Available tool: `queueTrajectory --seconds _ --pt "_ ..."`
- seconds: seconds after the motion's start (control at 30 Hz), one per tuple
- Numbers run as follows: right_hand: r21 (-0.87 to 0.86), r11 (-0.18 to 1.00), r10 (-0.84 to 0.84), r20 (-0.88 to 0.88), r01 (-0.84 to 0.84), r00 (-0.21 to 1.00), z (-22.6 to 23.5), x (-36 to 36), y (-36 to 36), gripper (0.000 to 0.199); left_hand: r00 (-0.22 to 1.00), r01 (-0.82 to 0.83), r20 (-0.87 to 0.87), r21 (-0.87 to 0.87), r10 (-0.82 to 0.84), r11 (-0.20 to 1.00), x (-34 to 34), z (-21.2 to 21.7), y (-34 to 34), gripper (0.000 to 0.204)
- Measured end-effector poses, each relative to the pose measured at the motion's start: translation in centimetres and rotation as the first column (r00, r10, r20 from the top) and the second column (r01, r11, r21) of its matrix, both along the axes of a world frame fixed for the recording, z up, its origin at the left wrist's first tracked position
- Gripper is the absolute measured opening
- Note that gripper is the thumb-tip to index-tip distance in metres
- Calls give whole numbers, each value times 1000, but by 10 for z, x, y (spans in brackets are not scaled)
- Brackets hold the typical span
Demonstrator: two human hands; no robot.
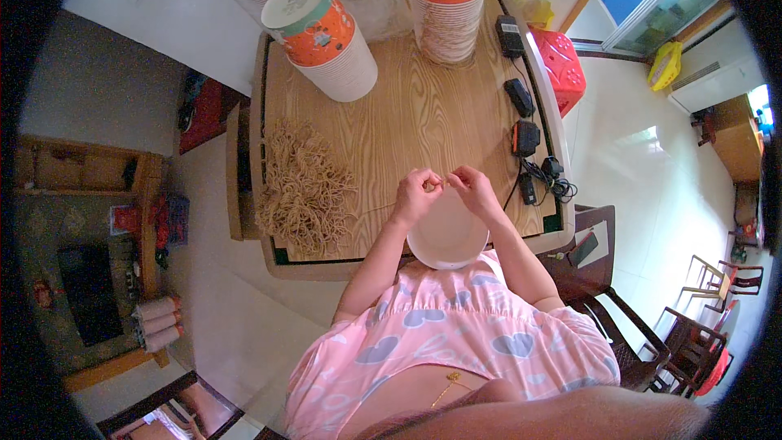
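Observation:
A white paper bucket [448, 236] stands at the table's near edge against my body, its open mouth facing up. Over its far rim, my left hand [418, 195] and my right hand [476, 194] are close together with fingertips pinched. Whatever lies between the fingers is too small to make out. Left of them, a loose heap of tan twine pieces [305, 191] lies on the wood-grain tabletop [391, 122]. Farther back is a stack of upside-down white buckets with an orange and green printed one [314, 33] on top.
Another tall bucket stack [446, 16] stands at the table's far side. Along the right edge lie a black adapter [510, 37], an orange-black battery pack [525, 138] and tangled cables [554, 181]. A red stool [558, 69] stands beyond; a dark chair [599, 269] is at the right.

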State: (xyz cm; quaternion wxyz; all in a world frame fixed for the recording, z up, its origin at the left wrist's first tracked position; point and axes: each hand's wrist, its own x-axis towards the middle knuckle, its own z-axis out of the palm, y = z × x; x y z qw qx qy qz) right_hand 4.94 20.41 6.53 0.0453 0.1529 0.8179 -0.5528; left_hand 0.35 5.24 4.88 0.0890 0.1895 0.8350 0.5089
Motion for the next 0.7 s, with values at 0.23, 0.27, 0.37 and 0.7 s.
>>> queueTrajectory --seconds 0.23,0.27,0.37,0.7 --pt "-100 995 19 -20 -21 1000 -11 -3 1 16 999 -34 -14 -33 34 999 5 -1 1 8" --pt "-125 992 -7 -27 3 1000 -15 -3 2 15 995 -22 99 36 18 999 5 -3 0 7" --pt "-130 992 -4 -71 -5 997 -23 -3 4 13 946 -43 323 169 -14 985 2 -11 -2 5" --pt "-192 978 74 -72 -87 995 -8 -1 2 11 776 -178 622 380 -108 908 -11 -15 -2 6"
